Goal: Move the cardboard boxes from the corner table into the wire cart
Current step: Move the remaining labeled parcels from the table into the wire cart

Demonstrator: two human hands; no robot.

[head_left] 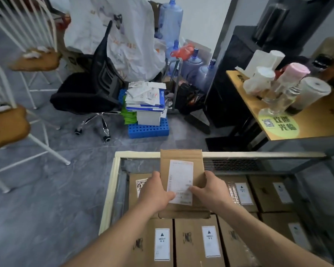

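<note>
Labelled box (181, 156), grasped in the grip of left hand (155, 191) and right hand (211, 188), over packed boxes (193, 245) in cart (112, 189).

Cluttered shop back room, stacked water jugs (171, 20), office chair (89, 87), labelled cartons in wire cart (112, 189)

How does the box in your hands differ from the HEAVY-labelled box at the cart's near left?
The held box carries a wide white shipping label with fine print; the HEAVY box has a narrow label with a black triangle. The held box is gripped by the left hand and right hand over the wire cart; the HEAVY box lies flat inside it. Both are brown cardboard.
</note>
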